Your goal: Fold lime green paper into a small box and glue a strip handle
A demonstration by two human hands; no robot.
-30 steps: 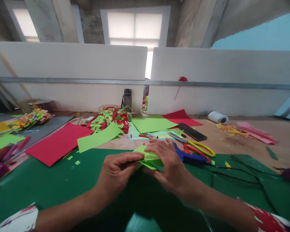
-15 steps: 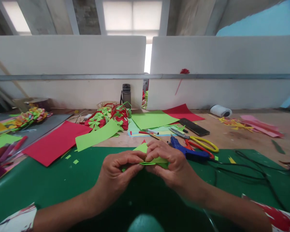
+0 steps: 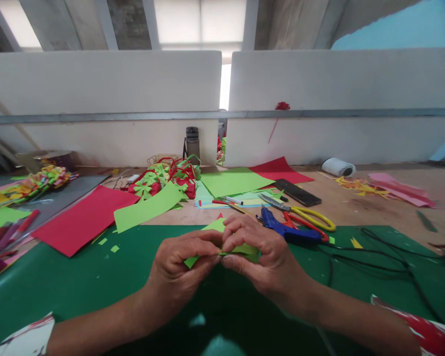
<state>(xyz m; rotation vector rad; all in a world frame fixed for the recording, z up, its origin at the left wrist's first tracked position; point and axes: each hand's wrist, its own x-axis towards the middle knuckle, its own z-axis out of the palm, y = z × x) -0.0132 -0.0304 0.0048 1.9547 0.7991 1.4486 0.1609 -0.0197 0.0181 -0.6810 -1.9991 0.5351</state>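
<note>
One piece of light-green paper point(image 3: 251, 251) is held above the green mat point(image 3: 96, 291). The left hand point(image 3: 178, 262) pinches its near edge between thumb and fingers point(image 3: 205, 241); the right hand point(image 3: 259, 249) grasps it just beside, fingers bent over the top, thumb below. To the right, a blue glue gun point(image 3: 291, 233) lies near yellow-handled scissors point(image 3: 295, 211). At the left, a red sheet point(image 3: 86, 217) partly overlaps the mat.

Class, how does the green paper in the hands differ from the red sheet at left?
The green paper is held by the left hand and right hand; the red sheet lies untouched. The green paper looks folded; the red sheet looks flat. Both are plain-coloured.
</note>
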